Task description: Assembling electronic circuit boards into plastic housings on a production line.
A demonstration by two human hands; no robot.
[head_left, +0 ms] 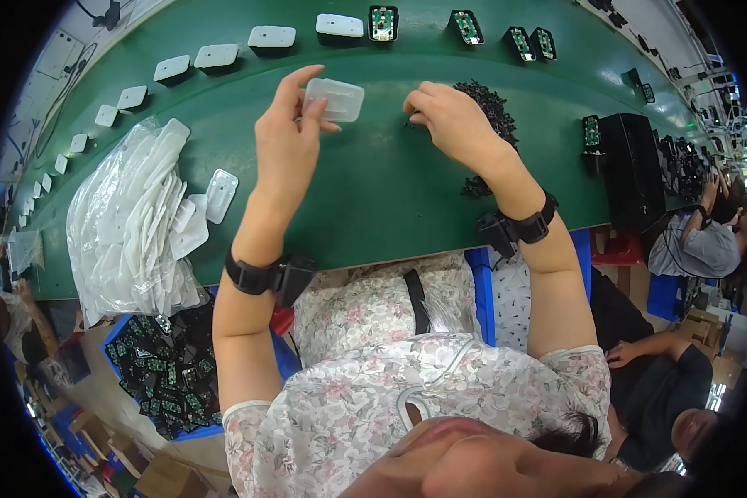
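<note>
My left hand (295, 112) grips a white translucent plastic cover (337, 100) by its edge, with its recessed inside showing, above the green table (365, 183). My right hand (452, 120) is closed in a pinch just left of a pile of small black parts (491, 108). A tiny dark bit shows at its fingertips, too small to name. More of the black parts (476, 187) lie under my right wrist. On the left, a clear plastic bag (124, 224) spills several white covers, and one loose cover (222, 196) lies beside it.
Along the far edge runs a curved row of black cases with white covers (271, 37), then uncovered ones with green circuit boards (383, 24). A black box (631, 170) stands at right. A blue bin of boards (170, 373) is at lower left. Co-workers (693, 241) sit at right.
</note>
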